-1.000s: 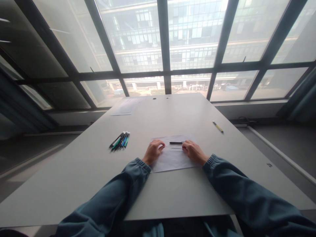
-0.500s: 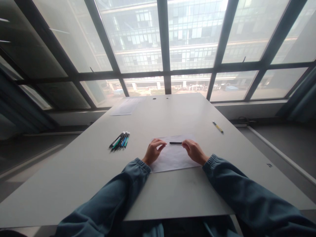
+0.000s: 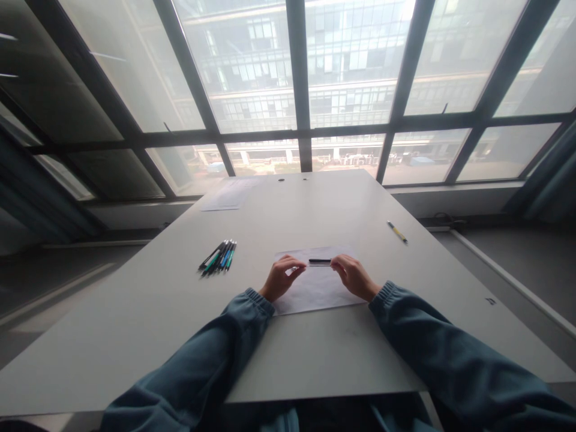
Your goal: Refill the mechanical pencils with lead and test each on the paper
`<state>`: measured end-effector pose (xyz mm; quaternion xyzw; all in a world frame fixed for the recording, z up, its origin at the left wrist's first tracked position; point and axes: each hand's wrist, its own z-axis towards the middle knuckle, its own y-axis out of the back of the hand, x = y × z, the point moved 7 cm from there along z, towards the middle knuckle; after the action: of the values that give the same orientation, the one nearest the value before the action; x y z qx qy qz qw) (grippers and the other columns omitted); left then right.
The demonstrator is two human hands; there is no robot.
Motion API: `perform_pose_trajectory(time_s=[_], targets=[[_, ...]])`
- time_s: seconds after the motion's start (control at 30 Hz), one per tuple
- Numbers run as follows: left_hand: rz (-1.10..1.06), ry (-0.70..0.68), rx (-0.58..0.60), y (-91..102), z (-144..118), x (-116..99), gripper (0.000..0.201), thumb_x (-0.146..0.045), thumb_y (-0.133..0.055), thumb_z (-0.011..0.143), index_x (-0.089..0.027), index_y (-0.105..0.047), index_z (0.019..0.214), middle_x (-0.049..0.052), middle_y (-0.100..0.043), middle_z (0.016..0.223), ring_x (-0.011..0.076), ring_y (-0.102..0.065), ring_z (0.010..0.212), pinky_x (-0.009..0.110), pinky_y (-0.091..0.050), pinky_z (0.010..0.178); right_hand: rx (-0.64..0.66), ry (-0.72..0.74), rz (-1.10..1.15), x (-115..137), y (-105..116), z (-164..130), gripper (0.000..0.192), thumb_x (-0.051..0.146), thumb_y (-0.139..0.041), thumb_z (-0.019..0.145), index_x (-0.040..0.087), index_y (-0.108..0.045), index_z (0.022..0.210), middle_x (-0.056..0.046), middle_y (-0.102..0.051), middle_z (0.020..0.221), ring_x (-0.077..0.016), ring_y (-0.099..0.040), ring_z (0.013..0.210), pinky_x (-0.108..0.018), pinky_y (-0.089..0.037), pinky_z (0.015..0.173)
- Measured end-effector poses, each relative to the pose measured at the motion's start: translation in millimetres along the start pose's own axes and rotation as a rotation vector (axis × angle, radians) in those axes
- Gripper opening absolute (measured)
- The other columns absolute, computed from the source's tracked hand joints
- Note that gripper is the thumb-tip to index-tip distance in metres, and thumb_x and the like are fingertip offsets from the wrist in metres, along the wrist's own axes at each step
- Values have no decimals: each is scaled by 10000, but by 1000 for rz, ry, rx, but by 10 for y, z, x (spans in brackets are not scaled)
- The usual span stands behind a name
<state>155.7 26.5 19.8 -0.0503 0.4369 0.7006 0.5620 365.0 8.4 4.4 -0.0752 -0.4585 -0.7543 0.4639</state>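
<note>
Starting over on the left half of the table (image 3: 135, 336), there's a little bundle of pens (image 3: 219, 257) lying side by side, dark with green and blue bits, tips all pointing roughly the same way, so they look parked there as a neat stock within easy reach. Past them, up at the far edge near the window, a loose sheet of paper (image 3: 227, 195) sits flat and out of the way. Then the middle: another white sheet (image 3: 315, 288) lies square in front of the person, close to the near edge, kind of like a work mat to keep small bits visible. The left hand (image 3: 279, 277) hovers over the sheet's left side, fingers curled in, thumb and forefinger pinched on the left end of a thin black pen part (image 3: 320, 261), though it's too small to say how tight. The right hand (image 3: 354, 275) mirrors it, fingertips nipped on the right end, so the piece hangs level between both hands just above the sheet. I'd guess that two-ended hold is for pulling or twisting. Far right, well apart from everything, a yellow pen (image 3: 398, 231) lies alone, angled toward the right edge.
</note>
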Motion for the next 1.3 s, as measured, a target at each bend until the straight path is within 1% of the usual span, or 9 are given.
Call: perform_pose_trajectory(time_s=[0.23,0.47,0.7,0.9,1.13,1.3], targets=[[6,-33,-11,8,2,-25,141,-318,-646,911,-212,-738,916,63,-742,848,189,-654,808,357,-535,769,21,11,-5,10,-4,-3,203,223,-450,993,196,-604,864,-50,-641,829,-173,-583,781,-278,-455,746],[27,-41,11,-6,4,-48,141,-310,-639,915,-211,-740,915,62,-743,849,190,-653,810,361,-534,783,65,43,-5,79,-22,2,242,263,-427,1014,199,-619,883,-61,-640,852,-180,-579,811,-290,-456,765],[39,-54,3,-5,2,-57,132,-292,-636,917,-207,-738,910,63,-742,850,189,-650,813,360,-531,787,0,58,25,71,16,3,242,251,-423,1015,195,-605,866,-56,-628,822,-176,-577,787,-288,-458,753],[47,-93,2,-17,-8,-42,130,-274,-643,913,-189,-742,904,66,-739,835,182,-641,797,344,-526,774,-9,111,22,99,15,11,213,222,-455,1007,191,-602,856,-52,-620,803,-172,-560,756,-286,-449,721],[102,-151,76,-54,-24,-64,149,-265,-625,927,-211,-760,958,66,-743,872,185,-639,823,346,-520,787,21,169,25,162,-5,13,149,200,-495,990,199,-622,912,-58,-633,831,-184,-569,787,-301,-457,736],[116,-165,93,-45,-15,-96,148,-254,-622,929,-219,-763,953,60,-748,882,181,-634,821,341,-515,783,50,204,26,214,-11,14,113,174,-526,973,197,-632,941,-58,-636,842,-185,-570,791,-297,-460,737]])
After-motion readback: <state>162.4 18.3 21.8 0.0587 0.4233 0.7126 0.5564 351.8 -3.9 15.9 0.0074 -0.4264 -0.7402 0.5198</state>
